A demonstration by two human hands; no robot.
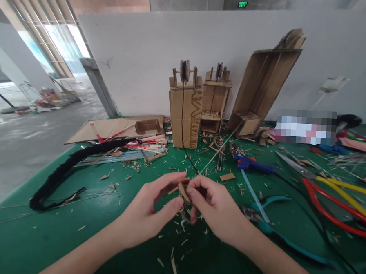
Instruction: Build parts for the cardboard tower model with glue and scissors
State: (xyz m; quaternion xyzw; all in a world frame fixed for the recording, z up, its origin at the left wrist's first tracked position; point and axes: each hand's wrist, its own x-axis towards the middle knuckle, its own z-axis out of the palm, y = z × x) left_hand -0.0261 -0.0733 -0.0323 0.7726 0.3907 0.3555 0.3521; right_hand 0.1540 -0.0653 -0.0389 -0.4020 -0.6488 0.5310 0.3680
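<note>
Currently, the 2 hands meet at the middle of the counter, toward its near edge. The right hand pinches a small cardboard piece between thumb and fingertips. The left hand curves around the other side of that piece, thumb and fingers apart; whether it grips, I cannot tell. A black string runs from a spool down to the right fingertips.

That spool sits on top of a cardboard box standing near the far edge of the counter. Just right of it stands a 2nd, shorter-looking box with its own spool, and beyond that a tall cardboard trough leans toward the far right corner.

Right of the hands lie a blue glue gun, pliers with teal handles, and large scissors with 1 red and 1 yellow handle. A pale blue stick reaches from the glue gun to the pliers. Toward the left edge, a fuzzy black strip bends in front of a flat cardboard sheet. Small scraps are scattered around the hands.
</note>
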